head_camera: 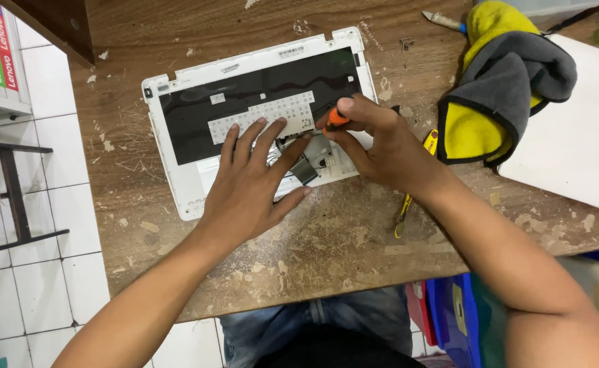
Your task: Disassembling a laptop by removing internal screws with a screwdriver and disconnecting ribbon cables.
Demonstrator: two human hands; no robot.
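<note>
Mid-unscrewing: right hand (381,146) closed around orange screwdriver (337,118), left hand (251,180) open and flat, steadying white laptop shell (177,170) on counter (326,238); steady downward pressure probably needed.

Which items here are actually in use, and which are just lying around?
In use:
- white laptop shell, pressed flat by left hand
- orange-handled screwdriver, gripped in right hand

Lying about:
- yellow-grey cloth
- white panel
- small brush
- yellow-handled tool

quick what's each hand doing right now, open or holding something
Left hand: open, fingers spread flat on the white laptop case.
Right hand: closed around an orange-handled screwdriver, its tip down inside the case.
</note>
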